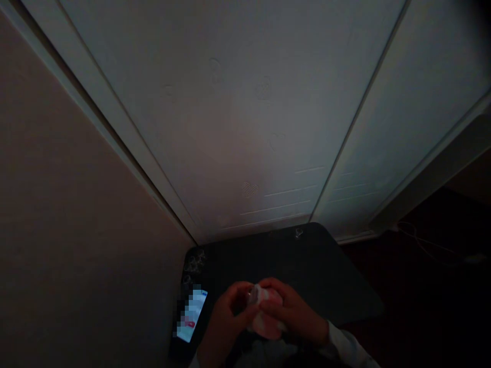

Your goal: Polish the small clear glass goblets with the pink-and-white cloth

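A small pink-and-white object is held between both hands above a dark table. Dim light hides what kind of thing it is; its whitish end points up and to the left. My right hand wraps round its right side, thumb across the front. At the upper left end, the fingers of my left hand are bent in a pinch. A tiny glint shows at those fingertips, too small to name.
A lit phone lies on the left of the dark table. Several small clear items sit at the back left corner, another clear item at the back edge. White panels rise behind; a pale cable lies right.
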The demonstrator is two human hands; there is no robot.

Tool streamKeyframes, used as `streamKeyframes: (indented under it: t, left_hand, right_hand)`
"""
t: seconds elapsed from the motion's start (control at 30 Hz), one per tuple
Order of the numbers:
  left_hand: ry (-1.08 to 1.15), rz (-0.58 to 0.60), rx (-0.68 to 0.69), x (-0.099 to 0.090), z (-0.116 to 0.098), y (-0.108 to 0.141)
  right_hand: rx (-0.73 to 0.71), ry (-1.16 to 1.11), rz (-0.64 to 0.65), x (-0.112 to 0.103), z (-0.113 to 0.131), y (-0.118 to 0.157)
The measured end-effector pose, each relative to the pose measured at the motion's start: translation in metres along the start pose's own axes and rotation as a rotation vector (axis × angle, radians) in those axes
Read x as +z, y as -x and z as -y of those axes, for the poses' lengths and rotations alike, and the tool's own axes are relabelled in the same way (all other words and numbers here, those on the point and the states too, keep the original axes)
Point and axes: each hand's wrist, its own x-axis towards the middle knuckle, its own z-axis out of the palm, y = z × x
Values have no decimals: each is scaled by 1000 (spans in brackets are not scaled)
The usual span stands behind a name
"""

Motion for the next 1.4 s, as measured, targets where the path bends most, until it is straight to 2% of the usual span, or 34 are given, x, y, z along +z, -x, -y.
streamKeyframes:
  t: [0.17,0.33,0.47,0.7,1.07,1.4]
  left_hand:
    - [-133,-28,70,-3,2,-1]
    - [-64,28,10,-2,2,0]
    - [-74,14,-18,0,-3,-1]
    - [-202,-12,-27,5,-16,-4]
    - [-249,-60,-44,12,-15,-11]
    - [-369,-69,-33,19,-22,-18]
  right_hand:
    - [-14,88,27,-7,4,0]
    - [-39,192,54,-8,11,0]
    - [-57,325,72,-9,19,1]
    - [-81,618,93,-11,24,-4]
    - [-78,919,91,-12,14,-11]
    - [-62,937,93,-15,2,-18]
